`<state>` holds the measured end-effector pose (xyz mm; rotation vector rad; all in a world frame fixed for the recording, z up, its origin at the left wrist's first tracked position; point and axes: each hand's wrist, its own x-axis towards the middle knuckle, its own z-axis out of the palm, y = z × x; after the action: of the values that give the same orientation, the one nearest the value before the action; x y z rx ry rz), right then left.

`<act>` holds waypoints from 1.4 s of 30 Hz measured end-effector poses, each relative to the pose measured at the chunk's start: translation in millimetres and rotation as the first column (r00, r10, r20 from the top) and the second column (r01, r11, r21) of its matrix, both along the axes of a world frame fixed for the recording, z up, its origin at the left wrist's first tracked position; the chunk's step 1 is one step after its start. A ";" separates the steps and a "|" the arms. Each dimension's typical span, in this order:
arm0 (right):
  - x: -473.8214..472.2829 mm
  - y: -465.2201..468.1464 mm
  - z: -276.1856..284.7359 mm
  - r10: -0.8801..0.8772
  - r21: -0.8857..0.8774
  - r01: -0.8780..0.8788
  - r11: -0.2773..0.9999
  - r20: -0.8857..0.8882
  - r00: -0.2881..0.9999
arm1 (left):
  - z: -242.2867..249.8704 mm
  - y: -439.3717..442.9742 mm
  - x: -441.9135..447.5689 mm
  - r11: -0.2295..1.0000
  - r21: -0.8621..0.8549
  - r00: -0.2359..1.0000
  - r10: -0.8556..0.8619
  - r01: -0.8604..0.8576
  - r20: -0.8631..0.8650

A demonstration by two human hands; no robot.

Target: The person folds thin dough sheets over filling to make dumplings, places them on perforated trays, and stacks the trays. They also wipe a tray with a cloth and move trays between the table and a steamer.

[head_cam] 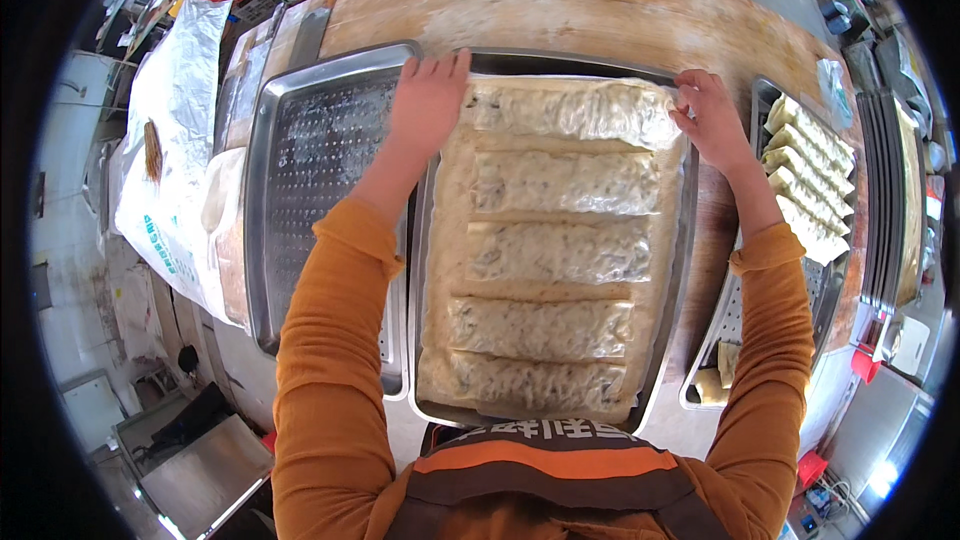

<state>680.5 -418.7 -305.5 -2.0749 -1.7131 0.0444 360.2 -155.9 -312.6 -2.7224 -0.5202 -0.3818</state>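
Before me lies a metal tray (679, 315) lined with a beige cloth (450, 270). Several long, flat filled dough rolls lie crosswise on it, shiny and dark-flecked, including a middle roll (559, 251). At the tray's far right corner, my right hand (709, 116) pinches the right end of the farthest dough roll (570, 112). My left hand (431, 97) is at the far left corner, fingers pointing away over the rim. Its fingertips lie near that roll's left end; whether they grip anything is hidden.
A perforated metal tray (330, 135) adjoins on the left. Another perforated tray (731, 345) on the right holds several folded dough pieces (810, 172). A white plastic bag (180, 112) and a broad blade (309, 34) lie on the wooden table (555, 4). Dark trays (881, 195) stand stacked far right.
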 end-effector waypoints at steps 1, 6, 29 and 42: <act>-2.3 2.8 -0.2 -0.038 -0.036 0.038 0.999 -0.001 0.999 | -4.4 1.4 3.6 0.999 0.021 1.000 -0.024 0.024 0.014; -15.1 -6.5 8.0 -0.001 -0.040 0.000 0.999 -0.024 1.000 | -15.5 3.2 1.1 0.999 -0.006 0.999 0.046 -0.046 -0.010; -92.1 -60.5 50.0 0.200 -0.054 -0.207 0.977 -0.116 0.973 | 2.5 -0.2 11.8 0.905 -0.382 0.981 -0.191 0.189 0.033; -102.7 -96.4 21.6 -0.147 0.042 0.170 0.985 -0.334 0.931 | 41.4 -43.4 -69.7 0.791 -0.562 0.964 -0.125 0.240 0.236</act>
<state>577.8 -515.1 -283.8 -2.0131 -1.3258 0.2625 290.4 -199.3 -271.2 -3.3816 -0.4818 -0.6205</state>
